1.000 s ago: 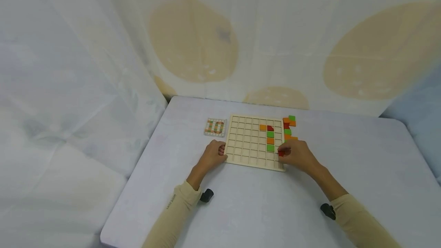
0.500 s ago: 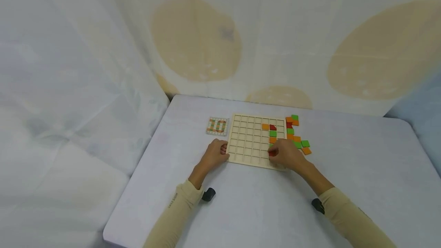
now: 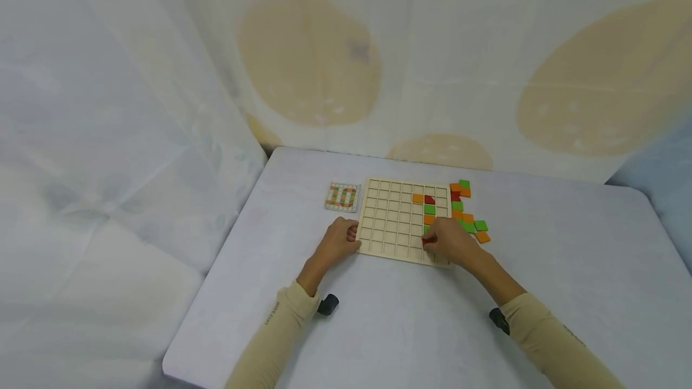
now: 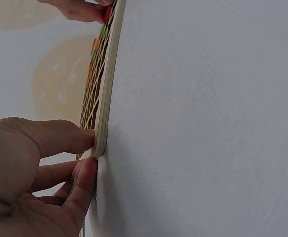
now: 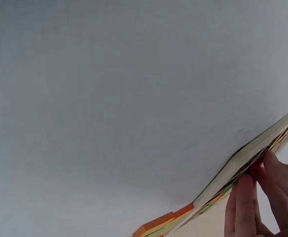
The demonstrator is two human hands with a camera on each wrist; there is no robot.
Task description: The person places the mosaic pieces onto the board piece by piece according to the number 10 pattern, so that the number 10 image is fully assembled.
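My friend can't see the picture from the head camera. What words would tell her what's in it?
A right hand holds a red tile over a wooden grid board on a pale table, while the left hand grips the board's near left corner. Loose tiles lie right of the board, and a small card lies left.

light: bright, even | shadows: faint | wrist views: soft, close-up blur

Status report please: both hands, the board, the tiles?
Left hand holds grid board edge. Right hand pinches red tile over board. Loose tiles beside, nothing blocking.
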